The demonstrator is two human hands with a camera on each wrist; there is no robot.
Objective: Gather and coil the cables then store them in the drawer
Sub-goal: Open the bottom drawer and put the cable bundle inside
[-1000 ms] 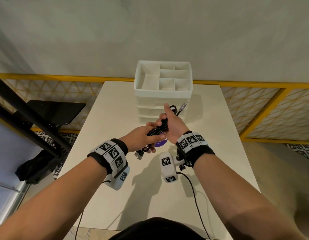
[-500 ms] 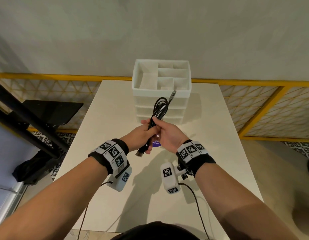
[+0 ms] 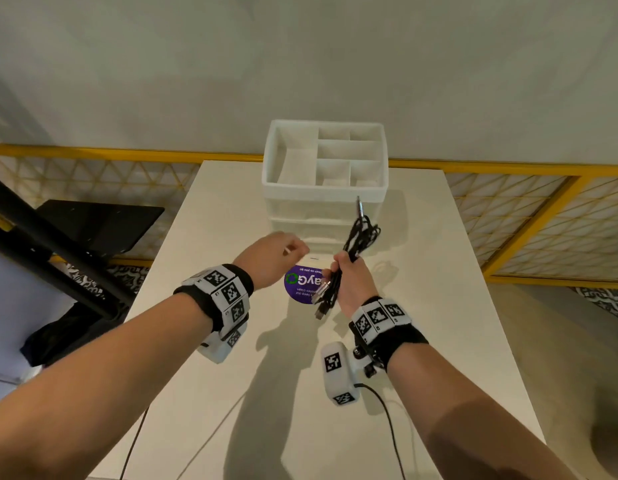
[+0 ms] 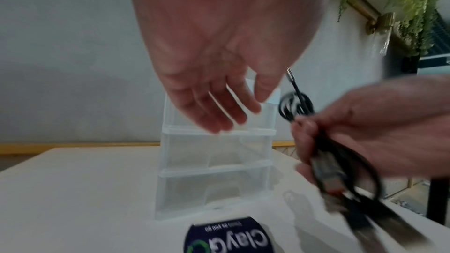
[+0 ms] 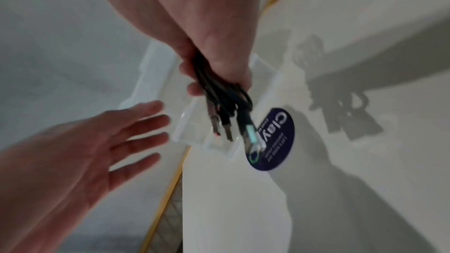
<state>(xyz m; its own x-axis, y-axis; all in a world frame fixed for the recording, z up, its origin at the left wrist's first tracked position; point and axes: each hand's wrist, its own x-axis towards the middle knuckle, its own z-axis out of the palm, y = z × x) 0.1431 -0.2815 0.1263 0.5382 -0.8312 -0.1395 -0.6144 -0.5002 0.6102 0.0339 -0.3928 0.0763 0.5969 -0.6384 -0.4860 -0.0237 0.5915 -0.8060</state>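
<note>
Gripping black cables (image 3: 356,237), right hand (image 3: 349,282) hovers over "ClayGo" sticker (image 3: 302,284); left hand (image 3: 271,258) spread, holding nothing.

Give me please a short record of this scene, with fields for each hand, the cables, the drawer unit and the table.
left hand: holds nothing, fingers straight and relaxed, reaching toward the drawer unit
right hand: grips the bundled cables
cables: black, gathered in one bunch, plugs hanging below the fist, loops above it
drawer unit: white and translucent, drawers appear closed, divided tray on top
table: white, with a round purple sticker in front of the unit
</note>
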